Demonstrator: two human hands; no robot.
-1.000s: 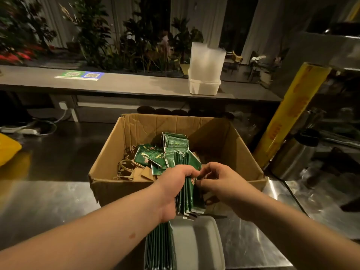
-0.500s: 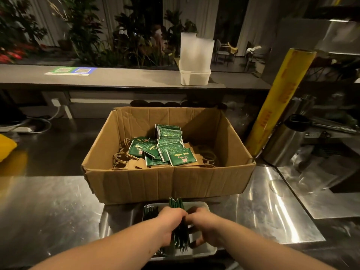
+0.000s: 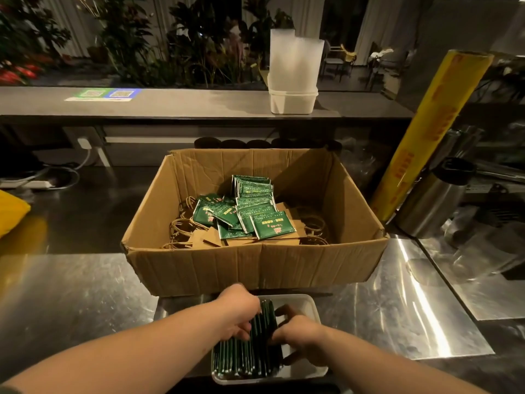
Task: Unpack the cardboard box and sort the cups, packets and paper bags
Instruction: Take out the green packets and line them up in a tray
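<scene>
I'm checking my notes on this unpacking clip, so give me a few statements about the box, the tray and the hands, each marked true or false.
1. The left hand and the right hand both grip the row of packets in the white tray. True.
2. The cardboard box is empty. False: loose packets lie on brown paper bags inside it.
3. The tray sits behind the box. False: it sits in front of the box, nearer the person.
4. A yellow roll leans to the right of the box. True.
5. The row of packets lies flat in the tray. False: the packets stand on edge.
</scene>
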